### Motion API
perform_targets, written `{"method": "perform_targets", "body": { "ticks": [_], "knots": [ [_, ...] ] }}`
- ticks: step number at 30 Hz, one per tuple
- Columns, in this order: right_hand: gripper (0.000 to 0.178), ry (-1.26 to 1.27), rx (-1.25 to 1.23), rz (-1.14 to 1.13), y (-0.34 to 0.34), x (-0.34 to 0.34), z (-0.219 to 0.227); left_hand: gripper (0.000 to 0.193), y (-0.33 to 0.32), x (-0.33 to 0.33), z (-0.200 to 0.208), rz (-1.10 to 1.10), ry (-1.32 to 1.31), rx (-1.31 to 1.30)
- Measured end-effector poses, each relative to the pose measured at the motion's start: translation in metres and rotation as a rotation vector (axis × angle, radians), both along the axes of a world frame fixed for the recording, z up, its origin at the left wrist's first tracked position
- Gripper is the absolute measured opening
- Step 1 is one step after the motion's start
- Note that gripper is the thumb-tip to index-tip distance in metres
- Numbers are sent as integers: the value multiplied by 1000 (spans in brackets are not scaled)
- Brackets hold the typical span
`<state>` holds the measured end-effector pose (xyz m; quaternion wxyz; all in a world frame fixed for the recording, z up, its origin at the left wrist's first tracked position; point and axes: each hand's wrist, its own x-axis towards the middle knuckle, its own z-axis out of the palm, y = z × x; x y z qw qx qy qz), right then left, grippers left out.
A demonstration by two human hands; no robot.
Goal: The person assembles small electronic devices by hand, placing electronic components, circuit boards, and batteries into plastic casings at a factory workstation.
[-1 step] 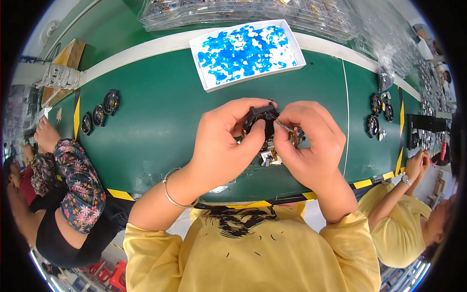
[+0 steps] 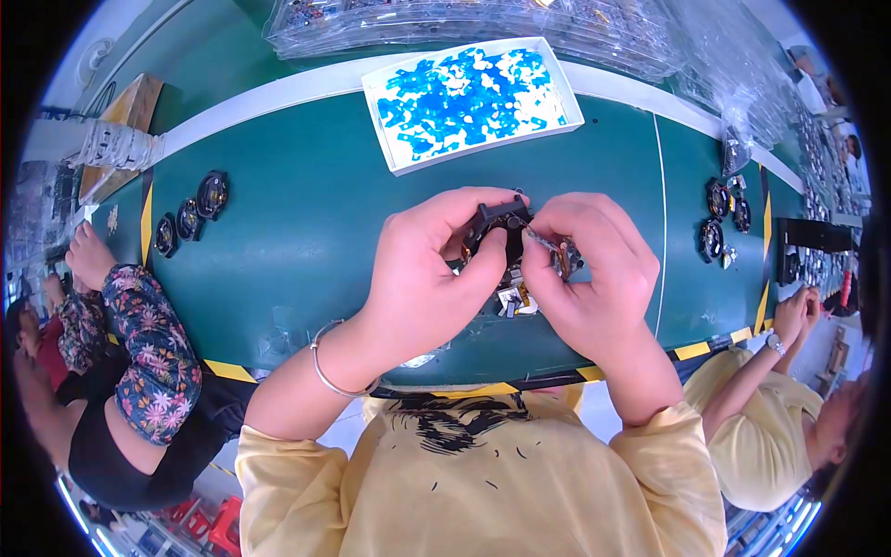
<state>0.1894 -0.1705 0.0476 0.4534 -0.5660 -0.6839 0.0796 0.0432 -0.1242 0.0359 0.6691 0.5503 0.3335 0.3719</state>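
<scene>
Both hands are raised a little over the table (image 2: 306, 223), straight in front of the person's chest, and between them sits a black housing (image 2: 490, 219) with its bulk in the left hand. From where I stand, the bar along its far side slants from near left to far right; fingers cover so much of the rest that I can't make out its full long axis. A thin strip (image 2: 546, 240) reaches from it toward the right, sloping slightly nearer at that end. The left hand (image 2: 427, 255) is closed around the housing, thumb laid across the near face and pointing far right, fingers curled behind the far edge. The right hand (image 2: 599, 265) comes in from the near right, knuckles arched, thumb and forefinger pinched together at the strip. Both forearms angle inward, a bangle (image 2: 316, 357) on the left wrist. Just below the hands lie small loose parts (image 2: 510, 301); farther off, a white box (image 2: 492, 148) holds blue and white pieces (image 2: 459, 102).
</scene>
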Motion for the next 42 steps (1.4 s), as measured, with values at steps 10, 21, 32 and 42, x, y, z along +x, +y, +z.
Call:
{"method": "perform_targets", "body": {
  "ticks": [10, 21, 32, 42],
  "knots": [
    [18, -42, -7, -13, 10, -12, 1, 23, 12, -12, 0, -26, -86, -43],
    [21, 980, -598, 174, 12, 5, -10, 10, 24, -8, -8, -75, -119, -305],
    [11, 1303, -861, 236, 24, 25, 0, 14, 30, -4, 0, -132, -146, -431],
    [34, 1326, -718, 341, 26, 21, -1, 13, 33, -6, -6, -82, -121, -394]
  ]
}}
